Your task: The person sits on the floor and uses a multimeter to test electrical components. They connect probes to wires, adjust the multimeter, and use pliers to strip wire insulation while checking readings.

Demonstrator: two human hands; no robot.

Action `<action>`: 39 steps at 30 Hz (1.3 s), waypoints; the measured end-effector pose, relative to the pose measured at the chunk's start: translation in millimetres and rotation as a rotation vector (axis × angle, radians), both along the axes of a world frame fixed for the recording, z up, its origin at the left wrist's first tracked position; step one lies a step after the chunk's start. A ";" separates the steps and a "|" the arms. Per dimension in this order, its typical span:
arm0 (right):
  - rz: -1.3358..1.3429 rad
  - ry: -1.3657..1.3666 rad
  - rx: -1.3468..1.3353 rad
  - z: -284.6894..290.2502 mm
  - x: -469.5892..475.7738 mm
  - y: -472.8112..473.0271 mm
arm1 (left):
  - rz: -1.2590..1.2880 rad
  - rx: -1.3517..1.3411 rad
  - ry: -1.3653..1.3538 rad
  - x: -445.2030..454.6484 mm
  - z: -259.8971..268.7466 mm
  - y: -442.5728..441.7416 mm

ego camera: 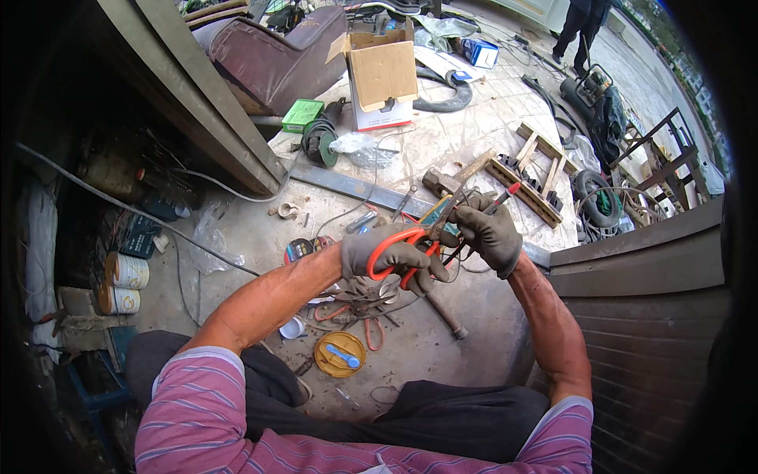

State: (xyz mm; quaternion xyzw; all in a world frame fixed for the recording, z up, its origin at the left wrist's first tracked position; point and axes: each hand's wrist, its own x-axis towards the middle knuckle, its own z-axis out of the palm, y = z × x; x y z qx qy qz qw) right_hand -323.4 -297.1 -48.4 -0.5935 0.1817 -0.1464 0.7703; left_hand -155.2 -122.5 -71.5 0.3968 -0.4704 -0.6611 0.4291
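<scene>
My gloved left hand (388, 252) grips scissors by their orange handles (394, 249). The scissors' blades (445, 216) point up and away from me, towards my other hand. My gloved right hand (490, 234) is closed around a thin dark cable or tool with a red end (508, 192); which one I cannot tell. Its lower part runs down between my hands, where fingers and scissors partly hide it. Beyond the hands lies a hammer (439, 182) with a wooden handle. Below them is a heap of hand tools (355, 302), some with orange handles, next to a metal bar (444, 314).
A yellow lid (340, 368) with a blue scoop (342, 356) lies before my legs. A flat metal bar (355, 188) crosses the doorway. Past it are an angle grinder (323, 145), a cardboard box (384, 71) and a wooden frame (527, 172). A person (580, 32) stands far right.
</scene>
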 end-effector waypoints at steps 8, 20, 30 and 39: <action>-0.055 0.097 -0.038 -9.0 5.6 -5.3 | 0.131 -0.183 -0.565 -2.7 -11.4 -7.5; -0.056 0.041 -0.296 1.4 6.5 4.0 | 0.257 -0.010 -0.997 -8.7 1.3 -8.5; 0.012 0.133 -0.221 -38.9 8.6 -14.3 | 0.296 -0.312 -0.906 7.0 -34.8 -10.5; 0.039 -0.003 -0.445 -58.8 11.4 -14.7 | 0.221 -0.084 -0.491 -4.7 -18.6 0.4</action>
